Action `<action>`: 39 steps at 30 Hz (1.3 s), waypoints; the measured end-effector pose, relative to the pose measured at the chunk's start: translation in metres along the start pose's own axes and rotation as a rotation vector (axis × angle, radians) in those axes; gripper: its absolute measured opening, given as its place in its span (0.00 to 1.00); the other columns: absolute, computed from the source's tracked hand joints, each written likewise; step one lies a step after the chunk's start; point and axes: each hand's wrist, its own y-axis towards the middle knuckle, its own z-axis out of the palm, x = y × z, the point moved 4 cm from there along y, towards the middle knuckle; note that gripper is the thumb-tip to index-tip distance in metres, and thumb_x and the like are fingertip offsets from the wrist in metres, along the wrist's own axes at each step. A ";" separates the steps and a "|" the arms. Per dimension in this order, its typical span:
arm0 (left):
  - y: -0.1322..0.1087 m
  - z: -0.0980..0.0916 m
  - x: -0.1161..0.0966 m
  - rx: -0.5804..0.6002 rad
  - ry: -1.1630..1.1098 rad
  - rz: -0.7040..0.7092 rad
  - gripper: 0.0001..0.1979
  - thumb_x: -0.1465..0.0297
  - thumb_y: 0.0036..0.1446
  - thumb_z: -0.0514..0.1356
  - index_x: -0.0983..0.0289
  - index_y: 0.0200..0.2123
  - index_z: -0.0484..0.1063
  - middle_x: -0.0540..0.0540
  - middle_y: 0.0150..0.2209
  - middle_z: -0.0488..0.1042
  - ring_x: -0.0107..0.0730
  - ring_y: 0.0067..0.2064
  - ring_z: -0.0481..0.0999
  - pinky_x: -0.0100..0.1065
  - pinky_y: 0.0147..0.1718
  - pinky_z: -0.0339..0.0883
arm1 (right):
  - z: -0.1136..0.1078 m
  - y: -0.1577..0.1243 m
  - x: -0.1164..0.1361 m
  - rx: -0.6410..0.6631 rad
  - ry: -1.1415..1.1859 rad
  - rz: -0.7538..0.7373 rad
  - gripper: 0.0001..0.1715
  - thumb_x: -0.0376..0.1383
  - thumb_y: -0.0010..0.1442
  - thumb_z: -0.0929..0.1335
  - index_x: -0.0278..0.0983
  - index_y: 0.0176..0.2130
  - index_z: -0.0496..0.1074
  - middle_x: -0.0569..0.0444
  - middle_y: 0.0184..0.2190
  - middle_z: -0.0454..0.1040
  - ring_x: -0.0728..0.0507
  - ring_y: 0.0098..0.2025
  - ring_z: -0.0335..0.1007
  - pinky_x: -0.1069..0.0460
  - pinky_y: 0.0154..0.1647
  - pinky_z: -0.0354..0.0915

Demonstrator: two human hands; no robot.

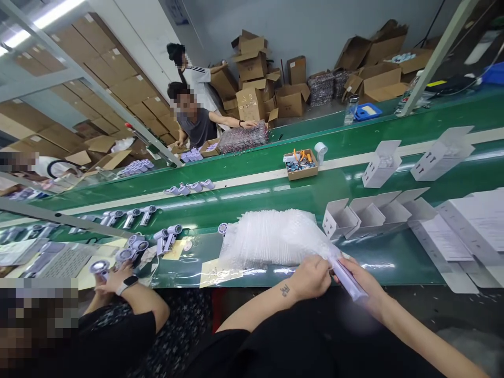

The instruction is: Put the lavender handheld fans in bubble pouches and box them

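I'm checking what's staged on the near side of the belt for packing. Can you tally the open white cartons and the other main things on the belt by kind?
Open white cartons standing on the far belt: 2
Open white cartons in the near row: 3
Stack of clear bubble bags: 1
Small cardboard tray of tools: 1
Total: 7

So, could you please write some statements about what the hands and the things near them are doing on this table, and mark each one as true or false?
1. Both hands hold a pale purple device. True.
2. The left hand touches the stack of clear plastic bags. True.
3. The right hand rests on an open white box. False: the boxes stand apart from it, farther back on the green belt.
4. The small cardboard tray is empty. False: it holds tools with orange handles.
5. A co-worker's hand wears a watch. True.
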 end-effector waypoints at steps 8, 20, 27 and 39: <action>0.013 -0.033 -0.006 -0.054 -0.277 -0.227 0.14 0.78 0.48 0.54 0.66 0.39 0.72 0.55 0.35 0.75 0.30 0.33 0.72 0.32 0.37 0.68 | -0.013 -0.006 0.000 -0.118 -0.148 0.019 0.10 0.33 0.54 0.69 0.38 0.26 0.64 0.57 0.19 0.71 0.48 0.21 0.69 0.56 0.20 0.67; 0.020 -0.093 -0.036 -0.018 -0.842 -0.521 0.16 0.76 0.46 0.57 0.67 0.42 0.71 0.46 0.21 0.66 0.20 0.20 0.64 0.22 0.19 0.56 | 0.012 -0.072 0.109 0.088 -0.878 -0.378 0.17 0.49 0.46 0.71 0.38 0.20 0.70 0.48 0.50 0.68 0.36 0.45 0.66 0.49 0.38 0.71; 0.030 -0.128 -0.030 -0.059 -0.761 -0.299 0.27 0.66 0.48 0.64 0.65 0.53 0.66 0.60 0.44 0.71 0.31 0.38 0.72 0.30 0.35 0.67 | 0.030 -0.072 0.120 0.295 -1.003 -0.490 0.18 0.47 0.56 0.64 0.38 0.23 0.68 0.50 0.45 0.71 0.41 0.42 0.67 0.50 0.40 0.67; 0.066 -0.093 0.006 -0.322 -0.714 -0.522 0.14 0.59 0.54 0.57 0.65 0.28 0.66 0.46 0.21 0.64 0.22 0.20 0.64 0.25 0.17 0.61 | 0.030 0.025 0.214 0.289 -1.607 -1.015 0.21 0.40 0.51 0.71 0.39 0.45 0.71 0.45 0.57 0.65 0.29 0.62 0.50 0.31 0.59 0.45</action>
